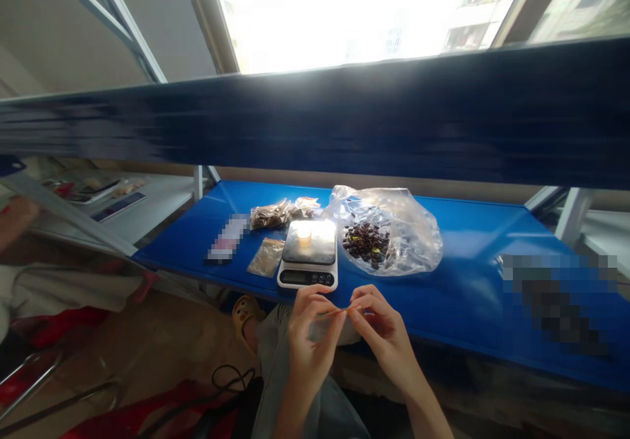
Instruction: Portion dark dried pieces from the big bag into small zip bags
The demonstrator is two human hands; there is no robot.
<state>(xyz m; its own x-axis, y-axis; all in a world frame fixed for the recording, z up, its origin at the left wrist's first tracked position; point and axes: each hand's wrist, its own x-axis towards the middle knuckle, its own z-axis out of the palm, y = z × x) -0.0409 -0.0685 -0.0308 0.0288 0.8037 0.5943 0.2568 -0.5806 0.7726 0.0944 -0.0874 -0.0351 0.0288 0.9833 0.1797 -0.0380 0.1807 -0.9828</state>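
Left of the left hand (311,337), farther out: flat bag (266,259) on the worktop (467,281), packets (272,214) behind it. Just ahead of that hand: scale (322,249), cup (304,237) on top. Left hand fingertips pinch one end of a small bag (340,311), right hand (382,327) pinches the other; bag sits between both. Ahead of the right hand: big bag (418,239), dark pieces (367,243) inside.

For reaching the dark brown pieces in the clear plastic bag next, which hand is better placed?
Probably the right hand: it's nearer the clear plastic bag of dark brown pieces, though it and the left hand pinch a thin orange-edged packet.
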